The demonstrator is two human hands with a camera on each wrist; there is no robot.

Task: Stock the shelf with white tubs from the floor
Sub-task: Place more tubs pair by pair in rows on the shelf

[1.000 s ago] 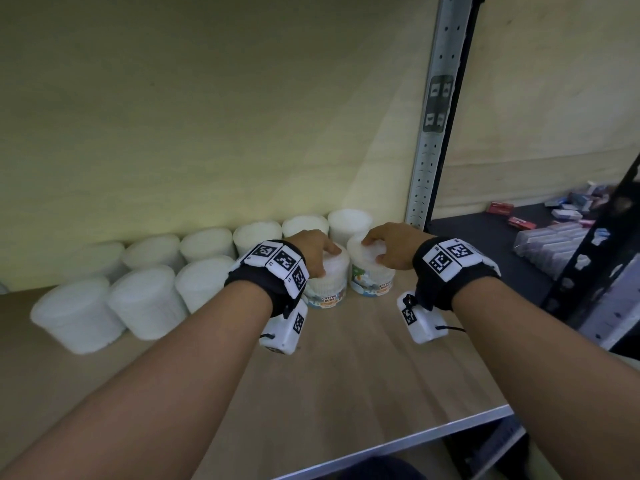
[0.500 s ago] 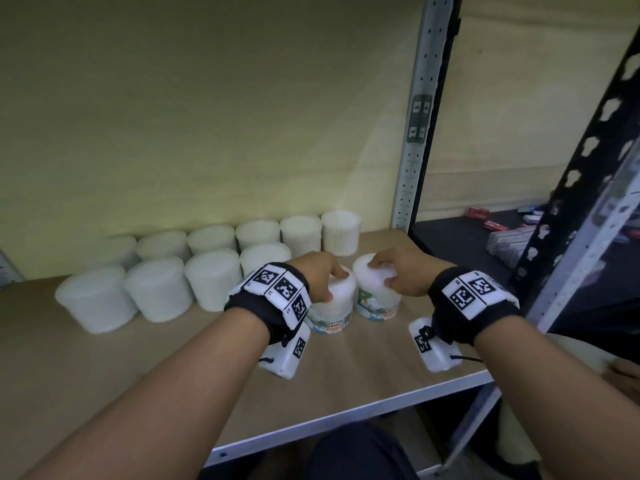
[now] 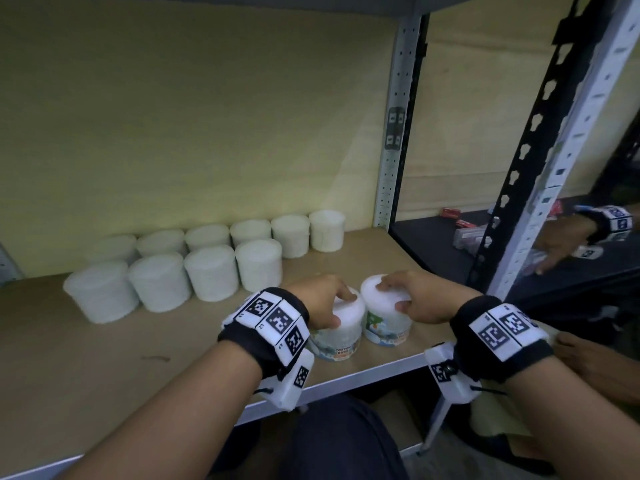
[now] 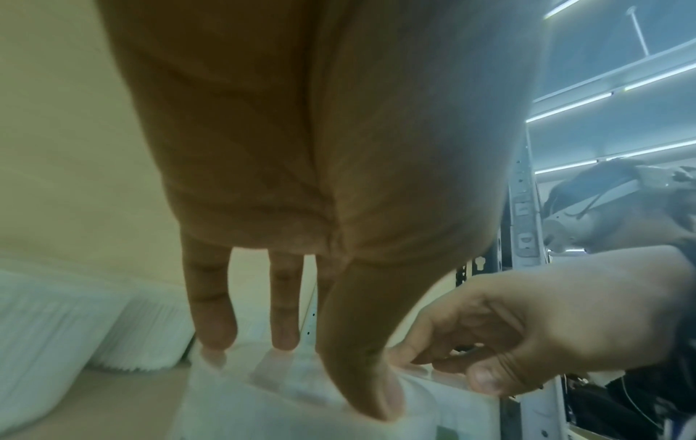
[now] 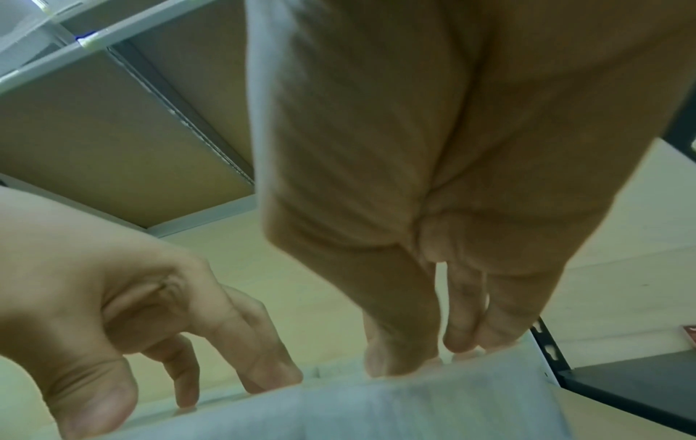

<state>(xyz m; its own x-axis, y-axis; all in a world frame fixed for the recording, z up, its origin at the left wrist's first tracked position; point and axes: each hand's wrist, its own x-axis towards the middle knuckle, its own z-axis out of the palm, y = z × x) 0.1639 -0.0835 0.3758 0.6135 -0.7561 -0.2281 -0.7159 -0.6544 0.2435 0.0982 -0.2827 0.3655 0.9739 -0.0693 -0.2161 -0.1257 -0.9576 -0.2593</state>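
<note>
Two white tubs with coloured labels stand side by side near the front edge of the wooden shelf (image 3: 104, 368). My left hand (image 3: 341, 308) grips the lid of the left tub (image 3: 341, 337) from above, thumb on the near side. In the same way my right hand (image 3: 391, 296) grips the right tub (image 3: 388, 327). In the left wrist view my fingertips (image 4: 214, 336) press on the lid of the left tub (image 4: 301, 416). The right wrist view shows my fingers (image 5: 399, 357) on the right tub (image 5: 414, 410). Two rows of plain white tubs (image 3: 211, 271) line the back.
A grey perforated upright (image 3: 391, 133) bounds the shelf on the right. Past it are a black post (image 3: 530, 150) and a dark shelf holding small packets (image 3: 450, 213). Another person's hand (image 3: 561, 247) reaches in there. My knee (image 3: 346, 441) is below the shelf edge.
Both hands and the two labelled tubs now lie nearer the shelf's front edge, away from the rows. The view has pulled back and down. Another person's hand has come in at right.
</note>
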